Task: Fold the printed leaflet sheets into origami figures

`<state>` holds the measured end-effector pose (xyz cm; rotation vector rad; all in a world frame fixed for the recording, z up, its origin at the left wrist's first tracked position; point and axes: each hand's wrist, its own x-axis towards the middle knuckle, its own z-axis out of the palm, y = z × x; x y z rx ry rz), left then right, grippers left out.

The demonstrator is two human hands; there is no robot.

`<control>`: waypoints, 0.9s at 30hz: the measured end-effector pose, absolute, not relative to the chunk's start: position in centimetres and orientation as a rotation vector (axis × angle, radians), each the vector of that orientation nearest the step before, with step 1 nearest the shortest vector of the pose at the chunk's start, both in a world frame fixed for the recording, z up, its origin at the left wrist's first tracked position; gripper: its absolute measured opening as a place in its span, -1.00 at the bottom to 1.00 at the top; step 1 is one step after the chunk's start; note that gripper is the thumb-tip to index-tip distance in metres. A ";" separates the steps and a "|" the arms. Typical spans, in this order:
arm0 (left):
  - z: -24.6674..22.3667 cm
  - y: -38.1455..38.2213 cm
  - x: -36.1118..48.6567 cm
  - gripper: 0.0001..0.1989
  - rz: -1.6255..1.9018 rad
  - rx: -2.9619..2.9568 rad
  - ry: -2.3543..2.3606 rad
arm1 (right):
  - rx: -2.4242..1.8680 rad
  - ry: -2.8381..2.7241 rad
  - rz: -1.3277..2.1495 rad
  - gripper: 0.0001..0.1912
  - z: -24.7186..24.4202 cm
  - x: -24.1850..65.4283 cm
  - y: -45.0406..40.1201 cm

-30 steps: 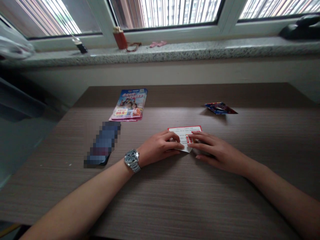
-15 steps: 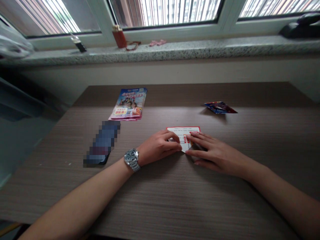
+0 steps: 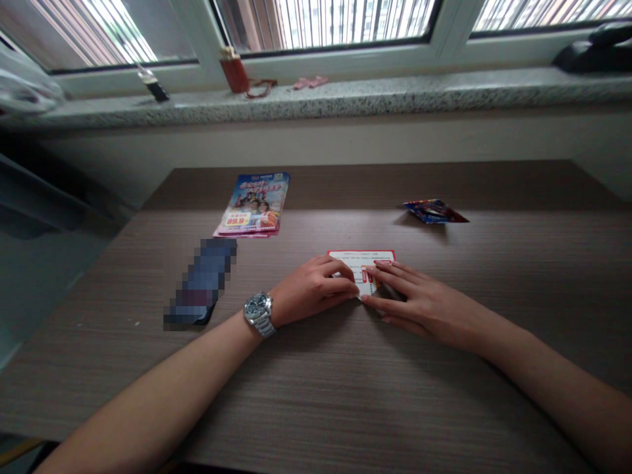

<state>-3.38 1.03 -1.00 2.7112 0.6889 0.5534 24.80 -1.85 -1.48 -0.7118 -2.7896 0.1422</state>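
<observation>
A white paper sheet (image 3: pixel 359 257) with a red border lies on the brown table, its near part under both hands. My left hand (image 3: pixel 316 289), with a silver watch (image 3: pixel 259 313) at the wrist, has its fingers curled and pressed together on the sheet's left and near edge. From the right, my right hand (image 3: pixel 419 299) rests with its fingers spread over the right side of the sheet, the thumb near the left fingertips. The sheet's near edge comes to a point between the hands; the part beneath the right palm is hidden.
Colourful flyers (image 3: pixel 255 205) lie stacked at the back left, with a dark pixelated phone (image 3: pixel 203 282) nearer. A folded blue and red paper (image 3: pixel 434 212) sits at the back right. The granite sill (image 3: pixel 375 95) holds a red lighter-like case (image 3: pixel 234 71).
My right thumb has slid slightly left along the sheet's near edge, closer to my left fingertips. My left hand has barely moved.
</observation>
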 end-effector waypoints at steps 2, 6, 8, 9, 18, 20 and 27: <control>-1.0 1.0 -3.3 -0.79 0.541 2.704 0.736 | -0.702 -2.809 0.137 -0.52 -1.4 24.8 -1.9; -0.9 0.9 -3.0 -0.80 0.516 2.672 0.829 | -0.685 -2.808 0.163 -0.50 -1.5 24.8 -2.0; -0.9 0.9 -2.9 -0.81 0.498 2.649 0.849 | -0.665 -2.797 0.177 -0.48 -1.5 24.7 -2.1; -0.9 0.9 -2.8 -0.80 0.492 2.636 0.859 | -0.652 -2.793 0.184 -0.47 -1.5 24.7 -2.1; -0.9 0.7 -2.4 -0.71 0.493 2.531 0.948 | -0.642 -2.781 0.215 -0.51 -1.6 24.8 -2.0; -0.9 0.6 -2.3 -0.69 0.500 2.516 0.965 | -0.639 -2.782 0.212 -0.51 -1.8 24.9 -2.0; -0.8 0.3 -1.9 -0.66 0.522 2.498 1.000 | -0.642 -2.797 0.230 -0.56 -1.5 24.9 -2.1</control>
